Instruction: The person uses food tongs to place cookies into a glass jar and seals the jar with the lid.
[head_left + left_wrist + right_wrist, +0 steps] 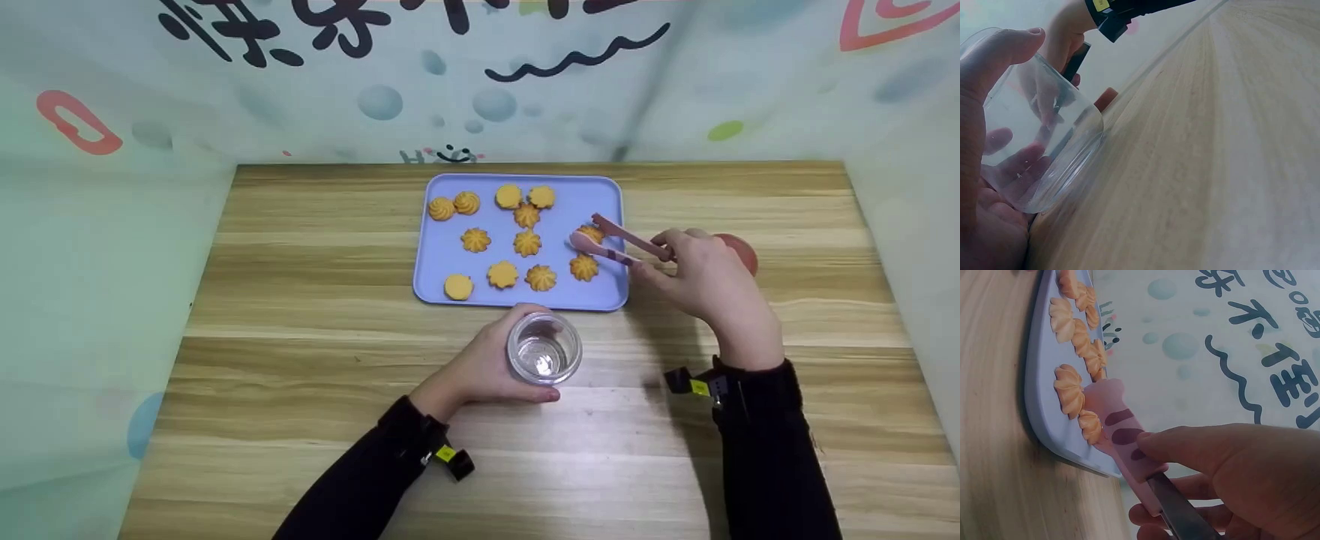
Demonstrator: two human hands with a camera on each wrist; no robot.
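My left hand (499, 364) holds a clear, see-through jar (544, 349) just in front of the tray, fingers and thumb wrapped round its side. Nothing shows inside the jar in the head view. My right hand (705, 274) grips a pair of pink tongs (622, 241) with paw-like tips and metal arms. The tong tips are spread around a cookie (590, 234) at the right side of the purple tray (600, 296). Just below it lies another ridged cookie (583, 267). In the right wrist view the thumb presses the tongs (1123, 427) close over the tray.
Several more cookies (526, 243) lie spread over the tray, some touching. The tray rests on a wood-grain table (315, 300) near its back edge. A printed cloth wall (420, 105) rises behind, with pale cloth sides (112, 300) at left and right.
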